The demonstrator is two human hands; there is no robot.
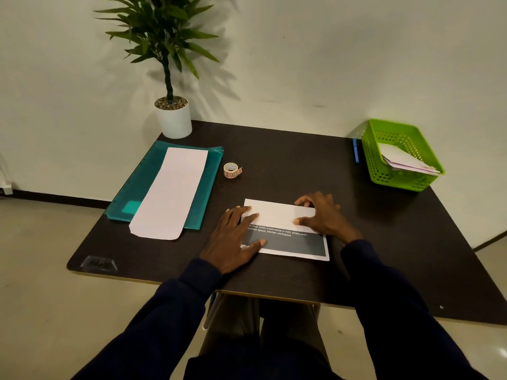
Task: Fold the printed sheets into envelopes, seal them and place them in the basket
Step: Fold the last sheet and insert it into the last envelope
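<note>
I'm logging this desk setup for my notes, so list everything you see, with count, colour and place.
table: 1, dark brown, under everything
potted plant: 1, green leaves, white pot, far left corner
plastic folder: 1, teal, left side
long paper: 1, white, on the folder
sticker roll: 1, reddish pattern, right of the folder
pen: 1, blue, left of the basket
basket: 1, bright green, far right corner
folded papers: several, white, inside the basket
printed sheet: 1, white with dark grey band, partly folded, near middle
clear plastic item: 1, near left corner, unidentifiable
left grip: 1, hand flat on the sheet's left edge
right grip: 1, hand pressing the folded flap
sleeves: 2, dark navy, near edge
</note>
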